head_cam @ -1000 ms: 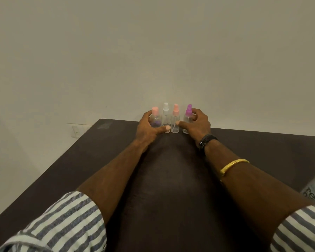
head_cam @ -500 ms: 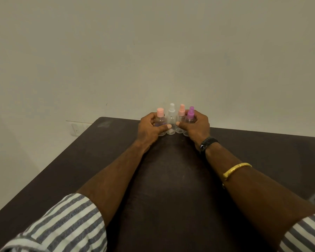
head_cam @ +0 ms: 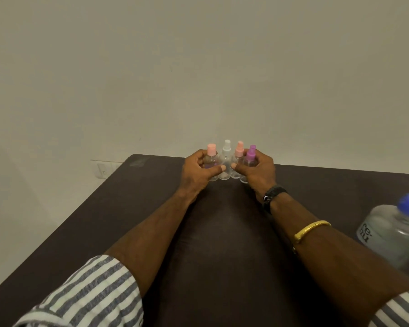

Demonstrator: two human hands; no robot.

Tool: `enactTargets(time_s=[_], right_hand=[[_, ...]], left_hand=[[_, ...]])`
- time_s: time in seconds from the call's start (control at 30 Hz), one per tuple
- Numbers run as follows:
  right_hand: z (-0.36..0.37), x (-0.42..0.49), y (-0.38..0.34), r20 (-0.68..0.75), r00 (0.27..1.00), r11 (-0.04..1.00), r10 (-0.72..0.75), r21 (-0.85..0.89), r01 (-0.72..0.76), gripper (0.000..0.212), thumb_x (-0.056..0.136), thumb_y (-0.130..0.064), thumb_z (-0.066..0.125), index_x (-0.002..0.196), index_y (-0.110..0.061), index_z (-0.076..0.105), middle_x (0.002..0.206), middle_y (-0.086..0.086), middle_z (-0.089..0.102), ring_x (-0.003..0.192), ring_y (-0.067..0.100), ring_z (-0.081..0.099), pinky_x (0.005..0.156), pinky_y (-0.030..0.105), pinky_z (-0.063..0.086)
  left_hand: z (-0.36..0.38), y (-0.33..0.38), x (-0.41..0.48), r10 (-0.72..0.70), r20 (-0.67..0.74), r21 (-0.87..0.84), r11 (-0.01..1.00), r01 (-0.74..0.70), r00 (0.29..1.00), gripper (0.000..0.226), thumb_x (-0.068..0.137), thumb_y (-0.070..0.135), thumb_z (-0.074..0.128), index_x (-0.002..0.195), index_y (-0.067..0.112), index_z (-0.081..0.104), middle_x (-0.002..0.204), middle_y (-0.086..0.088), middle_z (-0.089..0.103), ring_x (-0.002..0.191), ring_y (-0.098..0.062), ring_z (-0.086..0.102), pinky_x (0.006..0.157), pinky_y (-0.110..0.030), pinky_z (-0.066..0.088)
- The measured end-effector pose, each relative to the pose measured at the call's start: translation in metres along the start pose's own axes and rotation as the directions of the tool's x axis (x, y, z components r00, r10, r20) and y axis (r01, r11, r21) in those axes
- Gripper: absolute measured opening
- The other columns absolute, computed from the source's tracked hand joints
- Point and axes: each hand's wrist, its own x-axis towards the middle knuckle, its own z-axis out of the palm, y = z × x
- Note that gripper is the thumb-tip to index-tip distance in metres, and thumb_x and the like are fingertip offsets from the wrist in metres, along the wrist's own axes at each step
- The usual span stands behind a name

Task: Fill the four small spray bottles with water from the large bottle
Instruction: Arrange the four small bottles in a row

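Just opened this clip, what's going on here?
A person grips a row of four small spray bottles at the far end of a dark table: the left hand curls round the pink-topped end, the right hand round the purple-topped end. All four spray tops are on. The large bottle stands capped on the right, untouched; no filling has begun.

spray bottles (head_cam: 226, 159): clear plastic; table (head_cam: 85, 218): matt dark; large bottle (head_cam: 397, 234): glossy plastic

Left hand (head_cam: 196, 172), right hand (head_cam: 257, 172), fingers seemingly curled
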Motion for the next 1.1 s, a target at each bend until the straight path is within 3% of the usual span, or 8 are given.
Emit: enactTargets(time_s=[0.1,0.33,0.47,0.6,0.83,1.0,1.1], right_hand=[[-0.010,-0.015,-0.012,0.000,1.000,1.000,-0.023,0.010,0.023,0.033,0.075,-0.018,0.090,0.102,-0.024,0.072,0.100,0.002,0.074,0.096,0.027,0.071,0.087,0.045,0.061],[-0.022,-0.048,-0.032,-0.002,1.000,1.000,-0.016,-0.022,0.016,0.036,0.073,-0.015,0.091,0.102,-0.026,0.073,0.100,0.002,0.076,0.097,0.027,0.071,0.090,0.050,0.060],[-0.022,-0.072,-0.040,0.012,1.000,1.000,-0.004,-0.023,0.004,0.037,0.073,-0.015,0.091,0.105,-0.022,0.074,0.099,0.003,0.076,0.097,0.027,0.071,0.090,0.051,0.060],[-0.020,-0.099,-0.044,0.025,0.999,0.999,0.021,-0.042,-0.020,0.033,0.074,-0.012,0.090,0.099,-0.022,0.072,0.091,-0.003,0.072,0.094,0.025,0.070,0.089,0.049,0.060],[-0.015,-0.138,-0.045,0.045,0.999,0.997,0.023,-0.073,-0.020,0.039,0.074,-0.013,0.090,0.109,-0.011,0.074,0.101,0.004,0.074,0.097,0.025,0.069,0.088,0.044,0.060],[-0.015,-0.155,-0.042,0.075,0.997,0.991,0.004,-0.132,0.006,0.037,0.074,-0.014,0.091,0.107,-0.012,0.074,0.096,0.000,0.072,0.093,0.022,0.069,0.086,0.040,0.059],[-0.017,-0.161,-0.041,0.091,0.996,0.987,0.000,-0.162,0.015,0.040,0.076,-0.013,0.089,0.112,-0.010,0.073,0.104,0.005,0.073,0.096,0.024,0.068,0.087,0.039,0.058]], left_hand=[[-0.001,0.015,-0.012,0.018,0.008,0.009,1.000,-0.018,1.000,0.046,0.073,0.010,0.091,0.113,0.012,0.069,0.101,-0.001,0.076,0.092,-0.017,0.075,0.086,-0.035,0.062],[-0.016,0.040,-0.047,0.033,0.016,0.020,0.999,-0.033,0.999,0.052,0.072,0.015,0.092,0.118,0.005,0.069,0.108,-0.009,0.077,0.099,-0.025,0.075,0.090,-0.046,0.062],[-0.029,0.049,-0.071,0.023,0.023,0.027,0.999,-0.024,0.999,0.057,0.069,0.021,0.091,0.119,0.005,0.069,0.107,-0.006,0.077,0.098,-0.023,0.075,0.090,-0.045,0.062],[-0.041,0.050,-0.097,-0.002,0.037,0.022,1.000,0.001,0.999,0.049,0.075,0.009,0.090,0.118,0.006,0.068,0.108,-0.008,0.076,0.098,-0.025,0.075,0.091,-0.045,0.062],[-0.055,0.040,-0.134,-0.058,0.058,0.071,0.996,0.053,0.997,0.050,0.073,0.020,0.092,0.117,0.013,0.069,0.109,-0.002,0.075,0.100,-0.021,0.073,0.093,-0.045,0.061],[-0.061,0.038,-0.151,-0.053,0.046,0.083,0.995,0.049,0.998,0.045,0.073,0.014,0.091,0.113,0.013,0.069,0.105,-0.002,0.075,0.096,-0.019,0.074,0.088,-0.035,0.061],[-0.063,0.037,-0.157,-0.072,0.037,0.080,0.994,0.068,0.997,0.048,0.073,0.013,0.092,0.115,0.013,0.069,0.107,-0.003,0.075,0.097,-0.020,0.074,0.090,-0.038,0.062]])
